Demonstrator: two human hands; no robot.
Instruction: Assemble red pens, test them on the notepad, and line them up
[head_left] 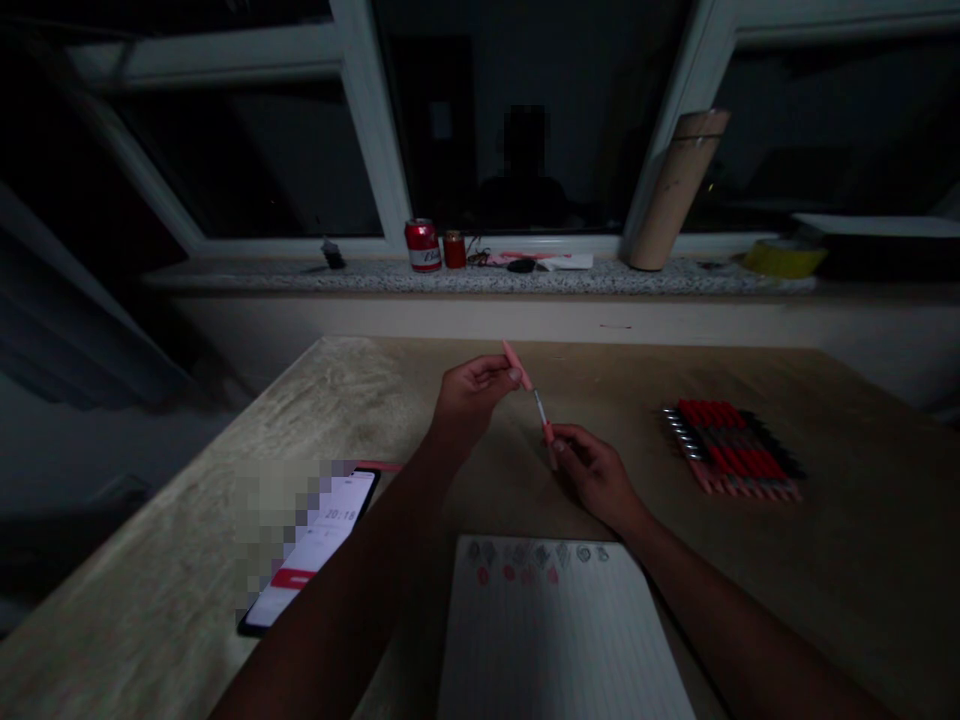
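Note:
My left hand (476,395) is closed, pinching a slim pink pen barrel (511,353) between thumb and fingers over the middle of the table. Just below and to the right, my right hand (598,478) grips the red-and-pink lower part of a pen (548,434). From that part a thin pale refill (540,407) sticks up bare toward the pink barrel, its upper end close to the barrel's lower end. Whether the two touch I cannot tell. In front of my hands lies a lined notepad (559,640) with black and red scribbles along its top.
To the right lies a neat stack of red, black and pink pens (731,450). A lit phone (307,555) rests at the left by my forearm. On the windowsill (367,278) stand a red can (423,247), a small red jar (454,250), a tall tan bottle (677,195) and yellow tape (784,260).

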